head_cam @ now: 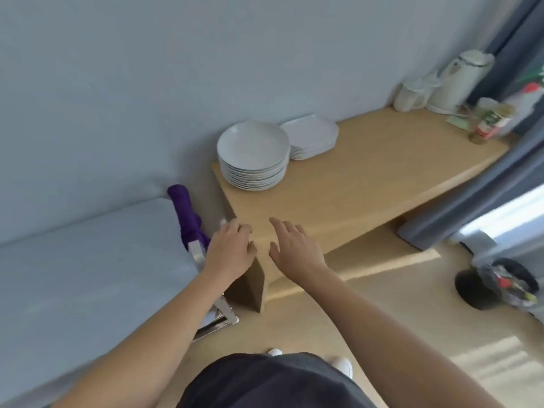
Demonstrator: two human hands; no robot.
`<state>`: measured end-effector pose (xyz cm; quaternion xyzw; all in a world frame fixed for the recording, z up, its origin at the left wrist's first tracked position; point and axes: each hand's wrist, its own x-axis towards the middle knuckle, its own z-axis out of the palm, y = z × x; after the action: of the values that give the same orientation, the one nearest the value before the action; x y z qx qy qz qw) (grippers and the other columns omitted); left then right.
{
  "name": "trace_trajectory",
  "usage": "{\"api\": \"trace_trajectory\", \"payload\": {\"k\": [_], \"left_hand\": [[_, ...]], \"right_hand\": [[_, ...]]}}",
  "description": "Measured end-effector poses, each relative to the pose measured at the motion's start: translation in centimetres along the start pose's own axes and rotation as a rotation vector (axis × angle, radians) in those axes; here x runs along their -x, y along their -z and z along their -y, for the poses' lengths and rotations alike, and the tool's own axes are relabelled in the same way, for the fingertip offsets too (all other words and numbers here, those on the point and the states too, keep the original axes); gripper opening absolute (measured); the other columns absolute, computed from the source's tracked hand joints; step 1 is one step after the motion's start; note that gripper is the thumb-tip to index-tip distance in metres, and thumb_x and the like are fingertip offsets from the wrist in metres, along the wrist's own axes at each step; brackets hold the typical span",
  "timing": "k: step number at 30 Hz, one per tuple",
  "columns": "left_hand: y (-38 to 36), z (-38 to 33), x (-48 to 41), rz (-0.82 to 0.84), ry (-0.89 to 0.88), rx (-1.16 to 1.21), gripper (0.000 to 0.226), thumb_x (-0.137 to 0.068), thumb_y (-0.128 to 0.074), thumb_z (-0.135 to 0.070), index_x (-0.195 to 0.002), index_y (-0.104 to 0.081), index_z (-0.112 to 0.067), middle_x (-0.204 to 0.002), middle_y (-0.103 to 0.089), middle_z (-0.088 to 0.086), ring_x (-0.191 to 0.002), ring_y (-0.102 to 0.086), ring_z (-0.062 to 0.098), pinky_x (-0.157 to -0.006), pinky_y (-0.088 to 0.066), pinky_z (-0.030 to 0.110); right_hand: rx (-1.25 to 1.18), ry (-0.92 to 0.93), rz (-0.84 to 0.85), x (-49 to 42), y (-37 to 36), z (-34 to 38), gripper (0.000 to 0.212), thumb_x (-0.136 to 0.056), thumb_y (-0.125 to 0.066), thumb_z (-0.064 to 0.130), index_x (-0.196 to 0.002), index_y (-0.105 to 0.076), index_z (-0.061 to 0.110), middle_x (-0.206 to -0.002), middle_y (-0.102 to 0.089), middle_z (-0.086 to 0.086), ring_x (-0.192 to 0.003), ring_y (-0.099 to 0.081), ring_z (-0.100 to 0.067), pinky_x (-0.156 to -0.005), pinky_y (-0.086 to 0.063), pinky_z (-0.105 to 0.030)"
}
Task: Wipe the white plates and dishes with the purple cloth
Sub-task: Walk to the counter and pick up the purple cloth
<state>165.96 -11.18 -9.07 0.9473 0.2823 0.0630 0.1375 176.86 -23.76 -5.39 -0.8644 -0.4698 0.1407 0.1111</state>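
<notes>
Only one label shows: a jar (pixel 488 123) at the far right end of the surface (pixel 368 178) has a red and green wrapper, too blurred to read. Both bare arms stretch forward over the near corner. Left hand (pixel 229 248) is knuckles up, fingers loosely curled, holding nothing. Right hand (pixel 294 248) is just beside it, palm down, fingers spread and relaxed, gripping nothing. Round white plates (pixel 253 156) are stacked at the far left corner by the wall, with a stack of square plates (pixel 312 136) just beside them. Purple cloth (pixel 188 216) hangs on a metal rack (pixel 198 256) between bed (pixel 88 260) and surface, just left of the left hand. White kettle (pixel 462 81) stands near the jar.
</notes>
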Motion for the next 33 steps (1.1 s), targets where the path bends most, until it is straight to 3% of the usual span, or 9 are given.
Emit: {"api": "trace_trajectory", "payload": {"k": [3, 8, 13, 15, 17, 21, 25, 30, 33], "left_hand": [[1.1, 3.2, 0.2, -0.071, 0.183, -0.02, 0.027, -0.093, -0.059, -0.029, -0.116, -0.063, -0.016, -0.119, -0.057, 0.003, -0.106, -0.056, 0.021, -0.084, -0.048, 0.033], [1.6, 6.2, 0.3, -0.089, 0.417, -0.037, 0.029, -0.089, -0.062, -0.025, -0.116, -0.064, -0.012, -0.121, -0.057, 0.009, -0.104, -0.058, 0.029, -0.085, -0.054, 0.04], [1.2, 7.0, -1.6, -0.091, 0.663, 0.04, 0.045, -0.097, -0.057, -0.029, -0.137, -0.05, -0.01, -0.139, -0.045, 0.011, -0.12, -0.051, 0.03, -0.093, -0.052, 0.041], [0.6, 7.0, -2.3, -0.055, 0.76, 0.094, 0.049, -0.098, -0.057, -0.028, -0.141, -0.044, -0.009, -0.136, -0.043, 0.01, -0.116, -0.053, 0.026, -0.092, -0.052, 0.037], [0.1, 6.8, -3.0, -0.064, 0.851, 0.15, 0.047, -0.097, -0.059, -0.024, -0.139, -0.045, -0.008, -0.127, -0.044, 0.009, -0.104, -0.057, 0.023, -0.088, -0.052, 0.032], [0.2, 6.3, -3.8, -0.152, 0.998, 0.257, 0.023, -0.097, -0.057, -0.016, -0.119, -0.062, -0.008, -0.125, -0.052, 0.014, -0.103, -0.055, 0.028, -0.078, -0.039, 0.027], [1.4, 5.2, -3.9, -0.186, 1.005, 0.188, 0.027, -0.102, -0.052, -0.021, -0.12, -0.067, -0.008, -0.102, -0.049, 0.002, -0.087, -0.05, 0.013, -0.077, -0.038, 0.021], [4.9, 1.3, -4.7, -0.266, 0.902, 0.198, 0.024, -0.101, -0.052, -0.024, -0.116, -0.067, -0.012, -0.102, -0.049, -0.002, -0.091, -0.052, 0.013, -0.081, -0.039, 0.021], [7.0, -1.4, -5.0, -0.32, 0.739, 0.264, 0.02, -0.099, -0.056, -0.024, -0.11, -0.07, -0.015, -0.097, -0.049, -0.006, -0.088, -0.054, 0.01, -0.08, -0.044, 0.024]], "right_hand": [[0.01, 0.135, 0.051, -4.3, 0.1, 2.5, 0.056, -0.101, -0.045, 0.025, -0.153, -0.027, 0.02, -0.147, -0.047, -0.004, -0.132, -0.043, -0.029, -0.099, -0.045, -0.044], [0.007, 0.311, 0.127, -8.7, -0.3, 5.0, 0.052, -0.101, -0.046, 0.027, -0.15, -0.03, 0.019, -0.144, -0.05, -0.005, -0.13, -0.047, -0.03, -0.099, -0.046, -0.044], [0.029, 0.458, 0.229, -12.0, -0.3, 4.4, 0.044, -0.102, -0.043, 0.027, -0.145, -0.038, 0.02, -0.142, -0.052, -0.003, -0.128, -0.048, -0.026, -0.098, -0.046, -0.042], [0.022, 0.505, 0.265, -13.1, -0.2, 3.6, 0.041, -0.102, -0.043, 0.029, -0.142, -0.042, 0.02, -0.137, -0.055, -0.003, -0.124, -0.05, -0.026, -0.096, -0.047, -0.041], [0.013, 0.545, 0.291, -14.1, 0.0, 2.8, 0.041, -0.102, -0.044, 0.03, -0.141, -0.043, 0.02, -0.133, -0.058, -0.002, -0.121, -0.052, -0.026, -0.093, -0.047, -0.04], [-0.026, 0.622, 0.322, -15.9, 0.5, 1.1, 0.038, -0.103, -0.044, 0.031, -0.139, -0.046, 0.02, -0.127, -0.06, 0.0, -0.115, -0.054, -0.022, -0.082, -0.043, -0.033], [-0.096, 0.701, 0.363, -17.1, 1.0, -0.1, 0.033, -0.104, -0.044, 0.028, -0.136, -0.051, 0.02, -0.126, -0.061, 0.002, -0.109, -0.056, -0.018, -0.078, -0.04, -0.026], [-0.245, 0.77, 0.398, -17.4, 1.8, -0.9, 0.041, -0.102, -0.052, 0.036, -0.141, -0.049, 0.023, -0.133, -0.059, 0.005, -0.116, -0.055, -0.011, -0.089, -0.041, -0.02], [-0.335, 0.744, 0.427, -16.9, 2.6, -1.5, 0.052, -0.097, -0.058, 0.046, -0.143, -0.046, 0.025, -0.136, -0.055, 0.01, -0.122, -0.051, -0.007, -0.097, -0.043, -0.023]]}}
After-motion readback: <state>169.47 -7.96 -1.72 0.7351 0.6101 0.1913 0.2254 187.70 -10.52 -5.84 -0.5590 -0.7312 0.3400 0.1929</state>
